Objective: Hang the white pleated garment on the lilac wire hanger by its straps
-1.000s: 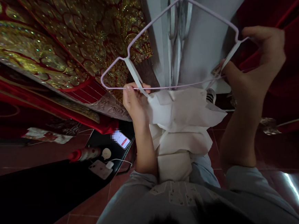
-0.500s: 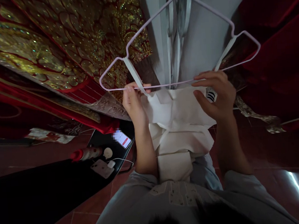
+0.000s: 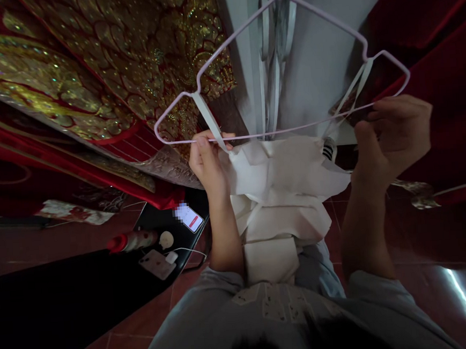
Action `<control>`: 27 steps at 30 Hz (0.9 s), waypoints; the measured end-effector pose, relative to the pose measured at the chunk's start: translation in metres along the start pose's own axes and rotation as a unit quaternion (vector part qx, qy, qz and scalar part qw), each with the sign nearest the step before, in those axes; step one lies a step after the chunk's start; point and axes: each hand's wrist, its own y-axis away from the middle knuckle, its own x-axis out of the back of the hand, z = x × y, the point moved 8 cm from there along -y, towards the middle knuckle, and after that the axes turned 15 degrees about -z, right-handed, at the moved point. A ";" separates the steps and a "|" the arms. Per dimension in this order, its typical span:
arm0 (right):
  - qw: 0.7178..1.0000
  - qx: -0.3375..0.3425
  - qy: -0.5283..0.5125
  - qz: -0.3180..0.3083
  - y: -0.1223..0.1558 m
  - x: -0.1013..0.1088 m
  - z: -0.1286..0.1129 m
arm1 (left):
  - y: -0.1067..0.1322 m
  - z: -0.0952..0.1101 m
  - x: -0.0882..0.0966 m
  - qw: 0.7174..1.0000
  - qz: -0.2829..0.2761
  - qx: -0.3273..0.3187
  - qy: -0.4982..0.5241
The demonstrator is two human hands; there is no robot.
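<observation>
A pale pink clothes hanger (image 3: 241,31) spans the upper middle. White straps (image 3: 208,113) of a white garment (image 3: 285,176) loop over its two notches. The garment hangs in loose folds below the bar, in front of my body. My left hand (image 3: 209,157) pinches the hanger's lower bar beside the left strap. At the bar's right end, my right hand (image 3: 401,131) has its fingers curled over the bar, thumb below; its grip is partly hidden. Near the garment's right top corner is a small black-and-white striped piece (image 3: 328,150).
Gold-sequined red garments (image 3: 127,59) hang at the left, dark red cloth (image 3: 443,72) at the right. Left below, a black surface (image 3: 104,281) bears a lit phone (image 3: 190,218), another phone (image 3: 156,264), a white case, a cable and a red-capped bottle (image 3: 133,240).
My right hand has moved right, from the right strap to the hanger's right end. The right strap now shows as two spread strands. My left hand stays nearly still.
</observation>
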 end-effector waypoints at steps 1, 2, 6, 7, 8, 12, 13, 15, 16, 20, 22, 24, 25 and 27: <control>1.000 -0.014 0.006 -0.020 0.001 -0.003 0.003 | 0.000 0.000 0.000 1.000 0.001 -0.003 -0.002; 0.998 -0.030 0.011 -0.049 0.002 -0.009 0.006 | 0.001 0.000 0.000 1.000 0.002 -0.005 -0.005; 0.989 -0.076 0.027 -0.125 0.006 -0.029 0.015 | 0.000 0.002 0.001 1.000 0.000 -0.010 -0.002; 0.990 -0.079 0.011 -0.113 0.006 -0.030 0.015 | 0.000 0.002 0.001 1.000 -0.002 -0.013 0.005; 0.992 -0.077 -0.012 -0.096 0.005 -0.030 0.015 | 0.000 0.003 0.000 1.000 -0.005 -0.016 0.016; 0.984 -0.086 -0.095 -0.121 -0.001 -0.043 0.016 | 0.000 0.004 -0.001 0.999 -0.001 -0.004 0.032; 0.980 -0.092 -0.101 -0.146 -0.002 -0.047 0.016 | 0.000 0.004 -0.001 1.000 0.003 0.003 0.022; 0.977 -0.088 -0.100 -0.167 -0.004 -0.050 0.013 | 0.001 0.004 0.000 1.000 0.005 0.010 0.003; 0.982 -0.076 -0.092 -0.148 -0.005 -0.046 0.010 | 0.001 0.005 0.000 1.000 0.002 0.009 0.004; 0.999 -0.030 -0.021 -0.038 -0.006 -0.024 0.000 | 0.000 0.004 -0.003 0.999 -0.016 -0.005 0.028; 0.995 -0.036 0.005 -0.093 -0.005 -0.032 0.000 | 0.000 0.001 -0.002 1.000 -0.007 0.008 0.011; 0.980 -0.053 0.023 -0.190 -0.002 -0.047 0.005 | 0.002 -0.003 0.004 1.000 0.008 0.020 0.001; 0.971 -0.065 0.029 -0.228 0.001 -0.054 0.008 | 0.003 -0.004 0.007 1.000 0.007 0.029 0.005; 0.963 -0.078 0.036 -0.257 0.006 -0.061 0.012 | 0.005 -0.005 0.012 0.998 -0.027 0.064 0.009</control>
